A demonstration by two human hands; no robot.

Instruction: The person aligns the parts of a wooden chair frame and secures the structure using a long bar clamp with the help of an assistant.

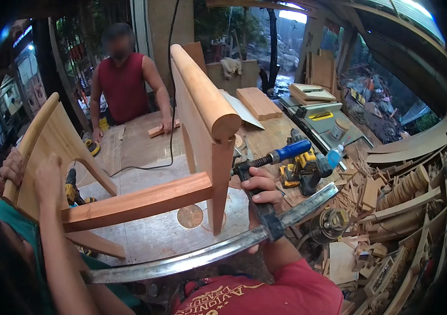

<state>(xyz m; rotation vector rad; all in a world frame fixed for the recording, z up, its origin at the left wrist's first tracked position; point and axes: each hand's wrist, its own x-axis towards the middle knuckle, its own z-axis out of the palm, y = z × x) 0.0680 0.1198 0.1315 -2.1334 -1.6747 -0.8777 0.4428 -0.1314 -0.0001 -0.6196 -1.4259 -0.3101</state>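
Observation:
My right hand (263, 194) is wrapped around the sliding jaw of a bar clamp (181, 261), which has a blue handle and a long steel bar. The bar crosses in front of a wooden chair frame (139, 201), made of two side panels with rounded top rails joined by a crosspiece. The screw end sits beside the right panel (197, 89). At the left panel, my left hand (49, 170) looks closed; anything in it is hidden. Beside it, the hand (11, 169) of a person in green grips the panel's outer edge. My left forearm hides the bar's far end.
Across the workbench (139, 144), a person in a red sleeveless top (123, 86) touches a small wood block (158, 130). Cordless drills (302, 165) lie to the right, near wooden boards (259, 103). A black cable (172, 126) hangs over the bench. Wood scraps (349, 202) cover the right side.

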